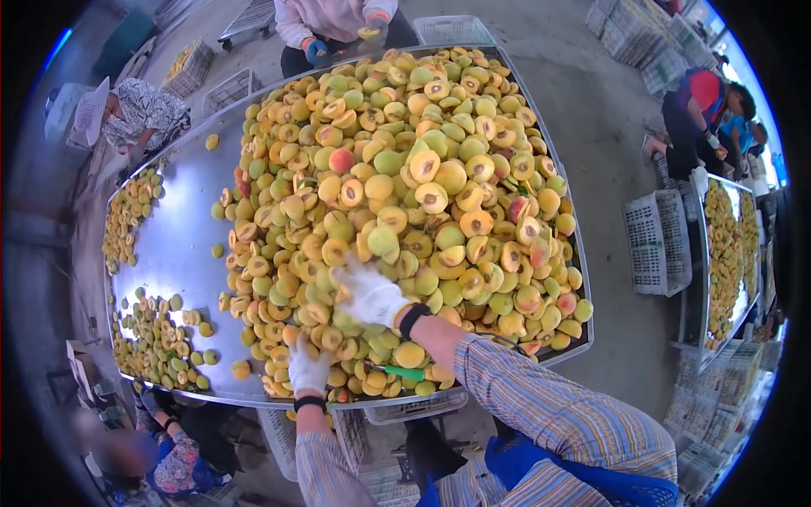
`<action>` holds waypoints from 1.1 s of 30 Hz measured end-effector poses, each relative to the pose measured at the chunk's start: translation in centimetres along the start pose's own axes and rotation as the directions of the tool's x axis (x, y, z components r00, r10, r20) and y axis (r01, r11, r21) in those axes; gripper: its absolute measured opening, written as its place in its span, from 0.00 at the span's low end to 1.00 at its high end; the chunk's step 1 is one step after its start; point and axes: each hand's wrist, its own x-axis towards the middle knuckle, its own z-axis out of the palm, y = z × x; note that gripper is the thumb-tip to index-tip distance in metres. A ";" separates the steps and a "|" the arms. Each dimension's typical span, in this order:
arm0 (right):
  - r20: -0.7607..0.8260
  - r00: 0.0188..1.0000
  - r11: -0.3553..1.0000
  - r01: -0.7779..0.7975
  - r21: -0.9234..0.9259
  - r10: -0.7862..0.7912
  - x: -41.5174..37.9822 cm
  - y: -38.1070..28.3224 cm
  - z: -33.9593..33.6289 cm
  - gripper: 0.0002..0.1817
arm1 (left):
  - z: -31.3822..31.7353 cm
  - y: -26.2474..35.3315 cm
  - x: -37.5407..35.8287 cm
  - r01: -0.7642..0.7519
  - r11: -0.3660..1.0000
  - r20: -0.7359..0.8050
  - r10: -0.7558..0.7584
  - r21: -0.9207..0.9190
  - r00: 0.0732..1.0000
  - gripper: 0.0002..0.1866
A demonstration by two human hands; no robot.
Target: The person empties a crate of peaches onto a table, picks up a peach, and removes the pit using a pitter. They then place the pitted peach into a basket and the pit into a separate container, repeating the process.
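A large heap of yellow-green peaches (384,186), many halved with the pit cavity showing, covers the metal table (190,228). My right hand (372,294), in a white glove with a black wristband, reaches into the near middle of the heap; its fingers are smeared by motion. Nearer the table's front edge, my gloved left hand (309,369) has its fingers closed around a peach (302,345). Between the hands and the edge, a tool with a green handle (404,373) lies among the fruit; its far end is hard to make out.
Smaller peach piles (156,346) lie on the table's left part. A person in pink (334,25) works across from me; others are at the left corners. Crates (384,411) stand below the front edge. At right are a white crate (657,241) and another fruit table (725,253).
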 end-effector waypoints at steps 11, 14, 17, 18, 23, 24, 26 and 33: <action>-0.762 0.629 0.986 -0.154 0.071 0.153 0.9 22.0 -20.6 0.28 | 9.0 -5.2 -2.2 0.176 0.946 -0.120 -0.215 -0.272 0.969 0.54; -0.697 0.671 0.967 -0.160 0.198 0.253 3.1 25.1 -18.8 0.27 | 9.1 -3.8 -1.1 0.236 0.934 -0.092 -0.269 -0.270 0.959 0.58; -0.666 0.725 0.983 -0.161 0.085 0.176 4.5 19.1 -16.0 0.25 | 9.7 -4.0 -0.8 0.259 0.963 -0.075 -0.264 -0.071 0.962 0.62; -0.680 0.709 0.982 -0.097 0.164 0.184 5.4 16.2 -15.4 0.24 | 9.2 -3.5 -0.4 0.269 0.962 -0.042 -0.271 -0.055 0.962 0.63; -0.544 0.839 0.991 -0.061 -0.121 -0.015 7.7 11.7 -13.2 0.28 | 8.8 -3.3 0.0 0.253 0.967 -0.045 -0.255 -0.035 0.966 0.64; -0.524 0.851 0.985 -0.062 -0.161 -0.032 8.1 10.8 -12.5 0.29 | 8.5 -3.0 -0.1 0.275 0.962 -0.022 -0.275 -0.011 0.961 0.64; -0.448 0.892 0.989 -0.005 -0.147 -0.063 8.7 9.0 -11.6 0.32 | 8.2 -2.6 0.2 0.295 0.956 0.000 -0.295 0.015 0.956 0.64; -0.126 0.992 0.938 -0.062 -0.341 0.019 9.2 -0.4 -2.8 0.39 | 6.8 -1.9 0.0 0.305 0.952 0.054 -0.303 -0.036 0.952 0.63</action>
